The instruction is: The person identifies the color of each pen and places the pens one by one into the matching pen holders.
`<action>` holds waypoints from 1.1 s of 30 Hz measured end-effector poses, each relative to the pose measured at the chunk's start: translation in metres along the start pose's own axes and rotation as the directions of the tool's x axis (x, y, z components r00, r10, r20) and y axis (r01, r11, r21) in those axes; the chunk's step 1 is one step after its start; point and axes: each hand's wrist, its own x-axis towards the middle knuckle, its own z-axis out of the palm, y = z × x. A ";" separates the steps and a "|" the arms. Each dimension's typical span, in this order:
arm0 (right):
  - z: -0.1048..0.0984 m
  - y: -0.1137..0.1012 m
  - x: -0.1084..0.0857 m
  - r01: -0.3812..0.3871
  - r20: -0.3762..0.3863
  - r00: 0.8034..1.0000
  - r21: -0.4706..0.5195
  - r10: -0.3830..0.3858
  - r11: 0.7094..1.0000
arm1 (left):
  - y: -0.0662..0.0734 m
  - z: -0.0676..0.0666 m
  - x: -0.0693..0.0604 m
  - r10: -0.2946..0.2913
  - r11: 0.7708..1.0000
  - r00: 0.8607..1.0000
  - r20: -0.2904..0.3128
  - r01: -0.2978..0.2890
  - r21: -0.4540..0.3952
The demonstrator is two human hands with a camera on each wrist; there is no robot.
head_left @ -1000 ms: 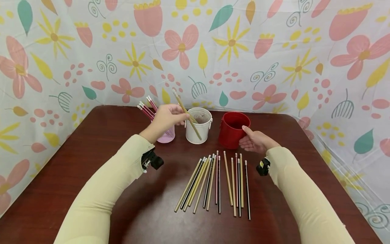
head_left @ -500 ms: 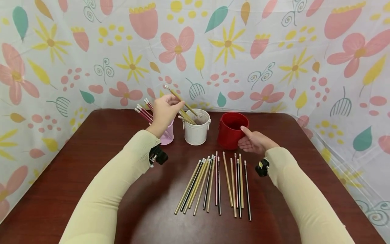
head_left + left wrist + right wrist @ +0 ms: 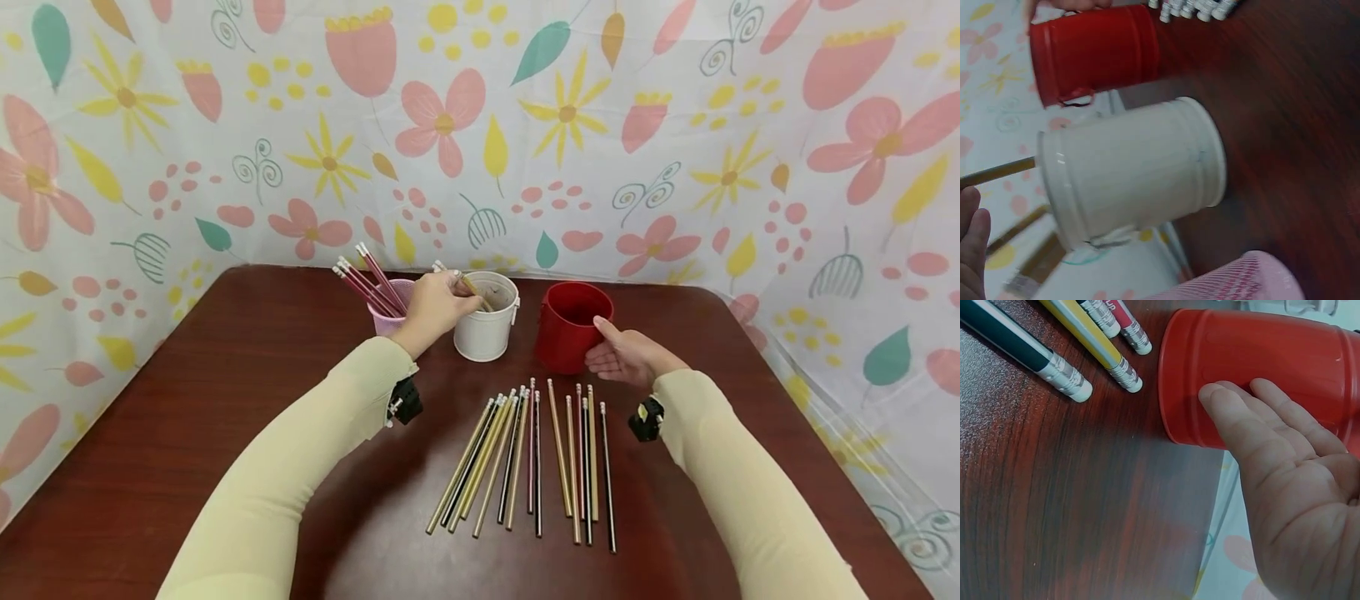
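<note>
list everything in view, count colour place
cloth: one, white, floral, at back
table: one, brown, before cloth
red bucket: one, red, on table
white bucket: one, white, left of red bucket
cup: one, pink, beside white bucket
cup pencils: several, dark red, in cup
bucket pencils: at least three, gold, in white bucket
loose pencils: over a dozen, gold, black, red, on table
cameras: two, black, on wrists
sleeves: two, cream, on arms
left hand: one, pinching a bucket pencil
right hand: one, at red bucket

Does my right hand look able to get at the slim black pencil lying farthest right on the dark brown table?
Probably yes: nothing visible lies between your right hand and the slim black pencil, though that hand would first have to leave the round, shiny red bucket.
</note>
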 end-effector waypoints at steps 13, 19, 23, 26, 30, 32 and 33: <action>0.001 0.001 0.000 -0.014 -0.014 1.000 0.055 0.014 0.998 | -0.017 0.005 0.010 -0.228 0.973 0.967 0.110 0.231 -0.017; -0.001 0.001 -0.002 -0.013 -0.016 1.000 0.071 0.014 0.997 | -0.020 0.009 0.007 -0.240 0.970 0.965 0.107 0.242 -0.003; -0.001 0.001 -0.002 -0.021 -0.028 0.999 0.061 0.023 0.998 | -0.022 0.011 0.007 -0.237 0.971 0.967 0.096 0.237 0.020; 0.001 0.000 -0.002 -0.022 -0.032 0.999 0.046 0.024 0.999 | -0.026 0.012 0.006 -0.234 0.972 0.969 0.079 0.231 0.044; 0.003 -0.001 0.000 -0.021 -0.034 0.999 0.043 0.023 0.999 | -0.030 0.013 0.005 -0.251 0.967 0.965 0.073 0.248 0.051; 0.003 -0.001 0.000 -0.020 -0.038 0.999 0.043 0.021 0.999 | -0.031 0.013 0.005 -0.271 0.963 0.959 0.083 0.269 0.033; 0.003 -0.002 -0.001 -0.018 -0.039 0.999 0.042 0.020 0.999 | -0.032 0.013 0.005 -0.275 0.961 0.957 0.089 0.274 0.026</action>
